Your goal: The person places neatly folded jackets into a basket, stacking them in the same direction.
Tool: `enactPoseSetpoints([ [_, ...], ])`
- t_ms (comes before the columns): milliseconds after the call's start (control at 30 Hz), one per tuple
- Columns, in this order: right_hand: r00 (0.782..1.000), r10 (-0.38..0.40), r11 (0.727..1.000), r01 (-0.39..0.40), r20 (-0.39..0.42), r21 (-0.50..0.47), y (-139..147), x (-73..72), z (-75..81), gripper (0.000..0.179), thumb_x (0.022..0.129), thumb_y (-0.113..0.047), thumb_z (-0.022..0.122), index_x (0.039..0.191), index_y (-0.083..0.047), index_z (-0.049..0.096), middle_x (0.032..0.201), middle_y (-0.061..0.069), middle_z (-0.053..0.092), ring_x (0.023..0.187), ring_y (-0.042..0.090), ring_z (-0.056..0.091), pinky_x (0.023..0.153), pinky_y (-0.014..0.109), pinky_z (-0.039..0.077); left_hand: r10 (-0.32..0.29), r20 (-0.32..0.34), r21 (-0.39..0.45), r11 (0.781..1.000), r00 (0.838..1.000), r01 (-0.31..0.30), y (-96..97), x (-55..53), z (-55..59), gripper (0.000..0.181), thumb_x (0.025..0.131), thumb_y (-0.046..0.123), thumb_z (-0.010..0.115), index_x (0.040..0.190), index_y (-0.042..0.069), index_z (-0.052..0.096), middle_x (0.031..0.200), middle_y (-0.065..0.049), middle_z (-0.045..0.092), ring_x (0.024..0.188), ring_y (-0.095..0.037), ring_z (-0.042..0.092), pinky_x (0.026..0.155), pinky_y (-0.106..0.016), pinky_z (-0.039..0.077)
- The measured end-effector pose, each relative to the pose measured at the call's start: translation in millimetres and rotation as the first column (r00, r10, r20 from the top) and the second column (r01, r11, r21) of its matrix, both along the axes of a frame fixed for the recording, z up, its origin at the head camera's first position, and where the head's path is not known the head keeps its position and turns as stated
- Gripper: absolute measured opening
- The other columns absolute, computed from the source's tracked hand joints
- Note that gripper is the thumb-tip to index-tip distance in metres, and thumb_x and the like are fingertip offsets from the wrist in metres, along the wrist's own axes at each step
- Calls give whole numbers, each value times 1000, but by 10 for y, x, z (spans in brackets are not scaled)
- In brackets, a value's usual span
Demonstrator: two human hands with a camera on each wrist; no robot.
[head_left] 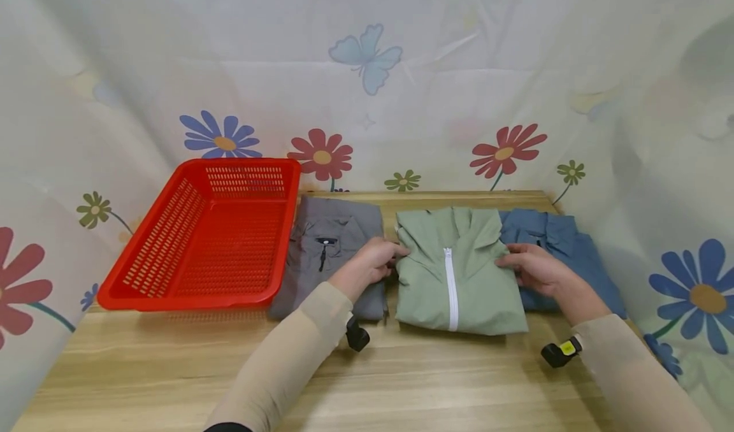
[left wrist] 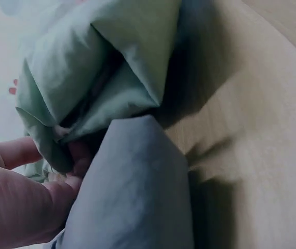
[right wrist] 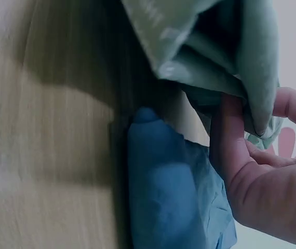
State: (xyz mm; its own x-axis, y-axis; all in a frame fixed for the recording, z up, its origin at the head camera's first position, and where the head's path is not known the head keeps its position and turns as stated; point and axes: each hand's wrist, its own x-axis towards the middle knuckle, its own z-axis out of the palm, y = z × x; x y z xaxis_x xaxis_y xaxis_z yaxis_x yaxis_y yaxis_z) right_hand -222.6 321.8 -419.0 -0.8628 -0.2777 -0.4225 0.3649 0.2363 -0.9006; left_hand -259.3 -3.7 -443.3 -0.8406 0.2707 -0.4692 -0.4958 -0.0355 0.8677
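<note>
Extended from the frame's lower edge, the left hand [head_left: 374, 259] and right hand [head_left: 534, 269] pinch a green jacket [head_left: 467, 282] by both sides, centre-right.

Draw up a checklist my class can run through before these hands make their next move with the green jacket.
1. Left hand pinches the green jacket: ok.
2. Right hand pinches its opposite side: ok.
3. White zip faces up: ok.
4. Red basket stands with its opening up: ok.
5. Blue garment fully visible to the head camera: not ok, partly hidden.
6. Folds underneath the green jacket neat: cannot tell, mostly hidden.
</note>
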Motion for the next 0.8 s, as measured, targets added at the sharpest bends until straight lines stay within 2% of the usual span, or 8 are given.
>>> enactPoseSetpoints([
  [67, 1000, 5, 1000, -5, 2, -3, -16, 12, 25, 84, 104, -13, 56, 158, 11, -2, 141, 19, 47, 101, 10, 65, 88, 36, 56, -11, -5, 0, 1000, 1000, 11, -28, 18, 24, 56, 98, 4, 67, 149, -4, 46, 85, -5, 56, 69, -14, 50, 62, -28, 39],
  [133, 1000, 7, 1000, -7, 1, -9, -36, 24, 50, 85, 103, -13, 57, 159, 10, -3, 139, 17, 49, 101, 11, 66, 88, 36, 56, -21, -18, -5, 1000, 1000, 21, -56, 39, 57, 62, 98, 5, 67, 154, -2, 41, 90, -5, 58, 72, -14, 52, 63, -28, 40],
  [300, 1000, 20, 999, -20, -11, -30, -91, 58, 118, 90, 103, -13, 56, 159, 6, -11, 146, 21, 43, 103, 11, 65, 89, 37, 56, -48, -58, -15, 999, 997, 48, -125, 104, 156, 57, 98, 6, 66, 151, -1, 46, 77, -2, 52, 65, -13, 46, 60, -28, 37],
  [367, 1000, 24, 999, -25, -13, -40, -125, 71, 151, 90, 103, -13, 56, 159, 5, -11, 147, 21, 43, 103, 11, 65, 89, 37, 56, -56, -73, -12, 998, 996, 55, -163, 138, 203, 57, 98, 6, 66, 151, 0, 47, 79, -3, 53, 66, -13, 47, 61, -29, 40],
  [500, 999, 32, 998, -33, -23, -52, -205, 100, 238, 90, 103, -12, 57, 160, 3, -11, 147, 20, 42, 105, 12, 65, 90, 38, 56, -45, -112, -5, 999, 993, 45, -257, 210, 310, 57, 98, 6, 65, 151, -1, 46, 103, -9, 65, 82, -15, 62, 71, -31, 53],
  [600, 999, 31, 998, -32, -32, -57, -282, 113, 312, 90, 103, -12, 57, 161, 1, -9, 148, 20, 41, 106, 12, 65, 90, 37, 56, -34, -146, -10, 999, 989, 33, -341, 256, 383, 57, 99, 7, 65, 151, -2, 44, 125, -16, 64, 95, -19, 66, 77, -34, 58],
  [800, 997, 52, 997, -55, -55, -57, -468, 139, 442, 89, 102, -11, 58, 162, 0, -7, 149, 22, 40, 103, 12, 67, 87, 36, 57, -17, -187, -11, 1000, 982, 15, -544, 338, 503, 58, 99, 7, 65, 152, -3, 43, 136, -18, 59, 107, -25, 64, 86, -39, 57],
])
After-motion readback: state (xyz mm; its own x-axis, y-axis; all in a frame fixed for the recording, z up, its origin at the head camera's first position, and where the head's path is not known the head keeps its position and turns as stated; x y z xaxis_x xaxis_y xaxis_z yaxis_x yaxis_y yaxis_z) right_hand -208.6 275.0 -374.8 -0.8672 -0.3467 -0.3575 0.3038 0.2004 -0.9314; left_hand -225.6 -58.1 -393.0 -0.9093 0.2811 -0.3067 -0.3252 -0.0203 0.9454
